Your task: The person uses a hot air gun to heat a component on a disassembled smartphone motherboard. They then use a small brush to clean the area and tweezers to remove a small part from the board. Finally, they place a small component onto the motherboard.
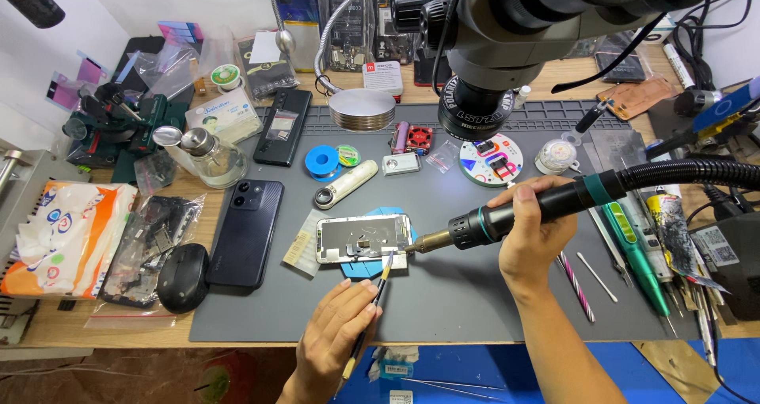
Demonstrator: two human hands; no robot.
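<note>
Left hand (336, 341) grips tweezers (372, 305); right hand (530, 234) grasps hot-air wand (507, 214) over opened phone (362, 238).

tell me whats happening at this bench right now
A person is working on an opened phone lying on a grey mat under a microscope. The right hand holds a hot air gun, its nozzle aimed at the phone's right end. The left hand holds tweezers, tips at the phone's lower edge. A dark phone lies further left.

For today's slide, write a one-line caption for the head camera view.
Right hand aims a hot-air nozzle at an opened phone while the left hand works tweezers on a grey mat.
</note>
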